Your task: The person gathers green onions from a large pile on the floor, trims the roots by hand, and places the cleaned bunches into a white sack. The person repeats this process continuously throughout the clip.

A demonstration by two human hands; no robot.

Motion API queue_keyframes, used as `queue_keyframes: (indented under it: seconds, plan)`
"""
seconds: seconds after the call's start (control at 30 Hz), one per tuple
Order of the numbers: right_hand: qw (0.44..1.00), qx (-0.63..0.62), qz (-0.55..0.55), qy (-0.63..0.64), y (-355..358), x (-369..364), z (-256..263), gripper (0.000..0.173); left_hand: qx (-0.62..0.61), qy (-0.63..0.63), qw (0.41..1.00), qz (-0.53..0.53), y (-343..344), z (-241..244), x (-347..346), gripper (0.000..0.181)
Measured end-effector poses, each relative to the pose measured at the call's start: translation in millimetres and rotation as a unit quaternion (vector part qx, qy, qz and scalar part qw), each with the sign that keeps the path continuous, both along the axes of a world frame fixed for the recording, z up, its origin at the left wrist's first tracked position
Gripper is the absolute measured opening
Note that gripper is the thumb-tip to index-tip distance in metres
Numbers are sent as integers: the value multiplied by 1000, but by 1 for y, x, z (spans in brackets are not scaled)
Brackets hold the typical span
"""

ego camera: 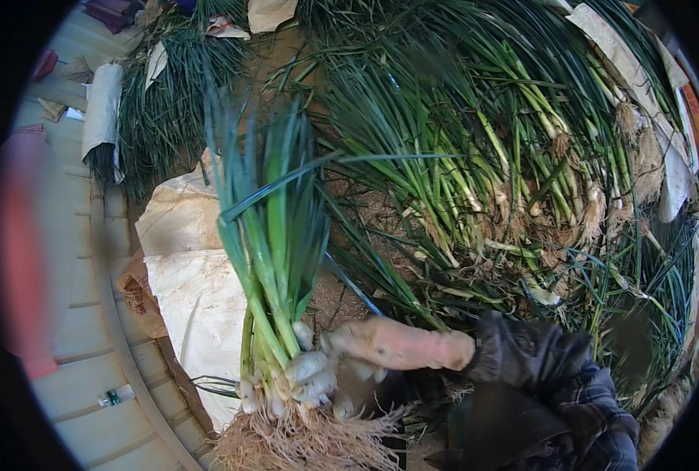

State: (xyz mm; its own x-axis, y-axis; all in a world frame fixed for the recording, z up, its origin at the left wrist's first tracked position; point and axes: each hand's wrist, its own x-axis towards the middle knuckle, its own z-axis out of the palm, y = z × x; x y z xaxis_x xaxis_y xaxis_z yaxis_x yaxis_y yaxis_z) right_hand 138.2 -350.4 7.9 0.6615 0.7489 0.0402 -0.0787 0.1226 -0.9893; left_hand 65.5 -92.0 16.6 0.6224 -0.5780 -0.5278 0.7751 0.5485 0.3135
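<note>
A bunch of green onions (267, 300), with white bulb ends and long tan roots (308, 438), is held upright in front of me. White-gloved fingers, apparently those of my left hand (311, 380), wrap around its pale lower stalks. The palm and arm behind them are hidden by the bunch. From the right reaches my right hand (391, 344), in a pinkish glove below a dark cuff and a plaid sleeve (594, 406). Its blurred fingers are curled beside the stalks; whether they grip anything is unclear.
A large heap of green onions (461, 171) covers the right side. Another pile (167, 100) lies at the upper left, beside a rolled pale sheet (103, 112). Behind the bunch spreads a white woven sack (193, 294). A small bottle (117, 395) lies on the tiled floor (99, 427).
</note>
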Motion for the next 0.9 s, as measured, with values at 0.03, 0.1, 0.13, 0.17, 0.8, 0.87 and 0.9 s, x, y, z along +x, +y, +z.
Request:
queue_keyframes:
  seconds: [0.03,0.1,0.13,0.17,0.8,0.87,0.9]
  plan:
    - [976,69,-153,-140,9,-4,-34,42,-15,7,1000,-15,-2,-5,3,44]
    - [981,107,-157,-31,-10,44,-55,43,7,21,1000,-7,14,20,-10,45]
    - [991,8,-108,84,-20,47,-53,51,9,28,1000,-7,19,23,-15,45]
    - [974,-106,-58,192,-24,51,-35,58,-1,37,999,-11,26,26,-23,45]
    - [917,-81,-391,10,-87,224,-67,27,226,128,949,-180,72,139,-187,63]
    - [774,-157,-410,-456,-168,265,-27,21,185,196,935,-229,92,119,-212,65]
    - [745,-219,-388,-497,-205,272,12,22,157,225,933,-232,102,102,-231,60]
